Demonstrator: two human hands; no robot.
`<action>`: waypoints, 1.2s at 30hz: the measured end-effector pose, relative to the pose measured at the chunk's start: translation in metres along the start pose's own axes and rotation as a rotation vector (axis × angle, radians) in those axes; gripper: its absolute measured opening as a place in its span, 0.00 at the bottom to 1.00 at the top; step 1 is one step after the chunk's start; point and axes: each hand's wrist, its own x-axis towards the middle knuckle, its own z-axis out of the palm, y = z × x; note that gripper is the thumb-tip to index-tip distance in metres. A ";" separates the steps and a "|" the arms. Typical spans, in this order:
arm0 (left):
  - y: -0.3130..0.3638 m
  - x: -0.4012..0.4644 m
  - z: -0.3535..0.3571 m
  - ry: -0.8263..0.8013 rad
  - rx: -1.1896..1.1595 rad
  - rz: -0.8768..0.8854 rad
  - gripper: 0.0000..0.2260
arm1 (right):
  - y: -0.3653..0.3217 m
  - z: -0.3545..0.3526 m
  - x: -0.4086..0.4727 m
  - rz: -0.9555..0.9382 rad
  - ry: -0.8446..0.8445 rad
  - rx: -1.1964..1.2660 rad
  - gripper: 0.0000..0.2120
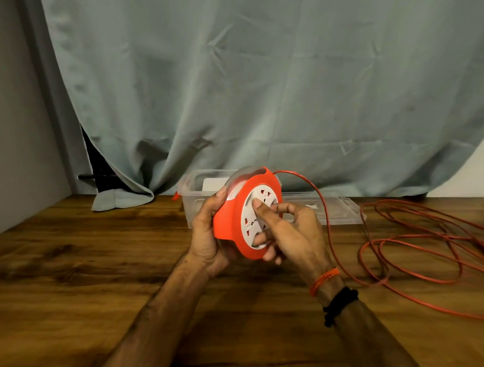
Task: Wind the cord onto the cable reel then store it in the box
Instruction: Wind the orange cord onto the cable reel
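Reel: orange cable reel (234, 210) held above the table (81, 260), just in front of the clear box (191, 187).
Left hand (206, 237): grasps the reel's rim.
Right hand (291, 229): fingers curled onto the white face.
Cord (398, 243): loose loops on the right.

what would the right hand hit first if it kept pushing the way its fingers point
Almost at once, the white socket face of the round orange cable reel: the right hand already has its fingers on it. Beyond the reel lies the left hand gripping its rim.
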 end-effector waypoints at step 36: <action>-0.002 0.003 -0.005 0.012 -0.049 0.013 0.28 | 0.005 -0.001 0.002 -0.021 -0.003 -0.003 0.20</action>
